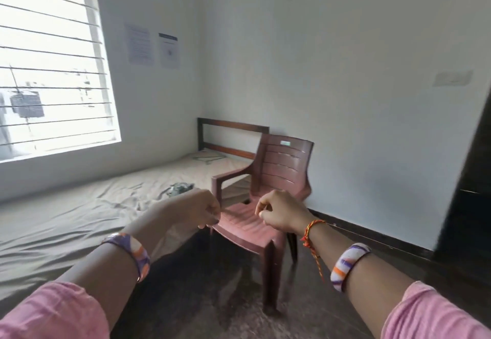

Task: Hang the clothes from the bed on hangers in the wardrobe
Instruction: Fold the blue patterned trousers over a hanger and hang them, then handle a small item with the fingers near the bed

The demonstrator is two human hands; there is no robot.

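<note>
Room: white walls, a barred window (50, 59) on your left, two paper sheets (152, 46) stuck on the wall beside it
Bed: the bed (66, 219) lies along the window wall, with a beige wrinkled sheet and a dark wooden headboard (231, 132) in the corner
Clothes: one small crumpled garment (179, 188) lies on the sheet, near the chair's arm; it is blurred
Hanger: a thin hanger (210, 157) seems to lie near the headboard, too faint to be sure
Chair: a reddish plastic chair (265, 195) stands just beside the bed
Left hand: your left hand (194, 209) hovers over the bed edge, fingers loosely curled, grasping nothing
Right hand: your right hand (280, 212) hovers above the chair seat, fingers loosely curled, also holding nothing
Wrists: a patterned bangle (132, 255) on each, a red thread (313, 235) on the right
</note>
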